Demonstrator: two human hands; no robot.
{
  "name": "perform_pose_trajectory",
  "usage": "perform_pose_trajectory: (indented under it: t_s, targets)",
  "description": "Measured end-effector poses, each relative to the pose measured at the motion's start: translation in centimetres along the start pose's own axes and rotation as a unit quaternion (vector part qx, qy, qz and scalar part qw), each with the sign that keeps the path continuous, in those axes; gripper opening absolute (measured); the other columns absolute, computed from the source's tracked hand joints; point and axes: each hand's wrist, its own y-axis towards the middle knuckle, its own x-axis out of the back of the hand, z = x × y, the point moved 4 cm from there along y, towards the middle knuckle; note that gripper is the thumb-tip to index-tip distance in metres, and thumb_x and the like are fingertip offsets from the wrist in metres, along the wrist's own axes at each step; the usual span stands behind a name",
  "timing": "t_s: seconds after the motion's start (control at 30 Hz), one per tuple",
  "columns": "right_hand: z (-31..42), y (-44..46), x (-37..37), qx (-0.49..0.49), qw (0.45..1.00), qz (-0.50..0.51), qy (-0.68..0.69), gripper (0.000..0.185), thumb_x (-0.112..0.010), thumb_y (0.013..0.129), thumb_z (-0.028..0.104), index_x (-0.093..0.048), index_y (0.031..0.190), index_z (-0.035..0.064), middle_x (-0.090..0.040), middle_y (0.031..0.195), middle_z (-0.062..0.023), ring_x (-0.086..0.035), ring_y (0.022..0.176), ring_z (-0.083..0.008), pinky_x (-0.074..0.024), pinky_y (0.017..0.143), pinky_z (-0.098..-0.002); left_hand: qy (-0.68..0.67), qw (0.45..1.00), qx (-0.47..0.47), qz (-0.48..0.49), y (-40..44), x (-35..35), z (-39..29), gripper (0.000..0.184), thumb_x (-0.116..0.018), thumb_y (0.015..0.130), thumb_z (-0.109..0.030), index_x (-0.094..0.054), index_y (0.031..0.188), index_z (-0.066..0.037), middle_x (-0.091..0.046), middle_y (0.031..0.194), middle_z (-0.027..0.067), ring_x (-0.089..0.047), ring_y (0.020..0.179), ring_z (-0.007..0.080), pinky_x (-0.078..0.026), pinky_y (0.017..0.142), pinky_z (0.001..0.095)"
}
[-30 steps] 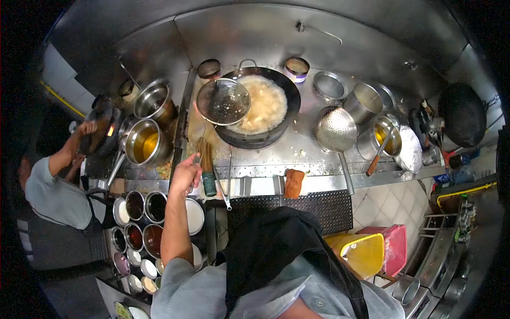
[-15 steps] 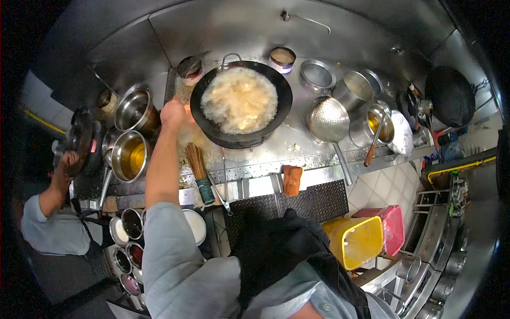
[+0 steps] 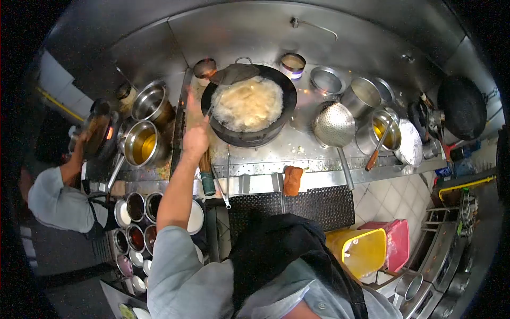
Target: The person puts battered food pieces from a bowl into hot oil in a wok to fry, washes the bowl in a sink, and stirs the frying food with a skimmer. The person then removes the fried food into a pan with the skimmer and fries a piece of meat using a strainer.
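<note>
By the curled left hand (image 3: 196, 139), a mesh strainer (image 3: 234, 74) is held above the wok (image 3: 287, 109), where frying seems unfinished.

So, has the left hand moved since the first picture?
Yes: forward. The left hand was short of the wok; now it is about level with its near side.

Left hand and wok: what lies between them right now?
In the head view, the thin handle of the strainer lies between the left hand and the wok, its round head over the wok's far side.
</note>
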Motion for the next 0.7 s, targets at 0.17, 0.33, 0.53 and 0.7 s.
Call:
perform_pose_trajectory:
  t_s: [0.17,0.33,0.53,0.7]
  targets:
    - [10.6,5.0,1.5,-0.145,0.855,0.012,-0.498,0.030,-0.049,0.084,0.030,-0.064,0.097,0.0081,-0.064,0.098,-0.0144,-0.060,0.086,-0.0303,-0.0477,0.078,-0.0451,-0.015,1.000,0.015,-0.003,-5.0,-4.7,-3.3,0.050,-0.046,0.081,-0.008,-0.053,0.129,-0.020,-0.063,0.093,0.0163,-0.065,0.077,0.0348,-0.053,0.067,0.0455]
    - [17.4,3.1,5.4,-0.323,0.918,0.046,-0.225,0.030,-0.047,0.086,0.038,-0.057,0.098,0.0136,-0.057,0.096,-0.0069,-0.055,0.087,-0.0244,-0.0447,0.078,-0.0486,0.011,0.987,0.129,0.094,-9.0,-6.2,-8.6,0.048,-0.048,0.080,-0.011,-0.055,0.127,-0.018,-0.060,0.107,0.0166,-0.061,0.095,0.0331,-0.049,0.077,0.0457]
    - [18.7,1.9,11.3,-0.460,0.879,0.041,-0.119,0.031,-0.045,0.089,0.041,-0.050,0.109,0.0173,-0.052,0.103,-0.0041,-0.051,0.095,-0.0224,-0.0424,0.081,-0.0535,-0.140,0.977,0.054,-0.149,-18.9,-3.7,-17.5,0.024,-0.055,0.075,-0.003,-0.065,0.097,-0.003,-0.062,0.085,0.0174,-0.058,0.080,0.0367,-0.047,0.072,0.0447]
    - [21.3,2.9,11.3,-0.552,0.821,-0.114,-0.093,0.042,-0.040,0.095,0.035,-0.041,0.131,0.0138,-0.049,0.123,-0.0099,-0.050,0.108,-0.0267,-0.0437,0.090,-0.0560,-0.110,0.937,-0.194,0.267,-39.5,-22.8,-18.2,0.021,-0.051,0.082,-0.018,-0.067,0.080,-0.003,-0.066,0.085,0.0174,-0.062,0.076,0.0354,-0.050,0.066,0.0453]
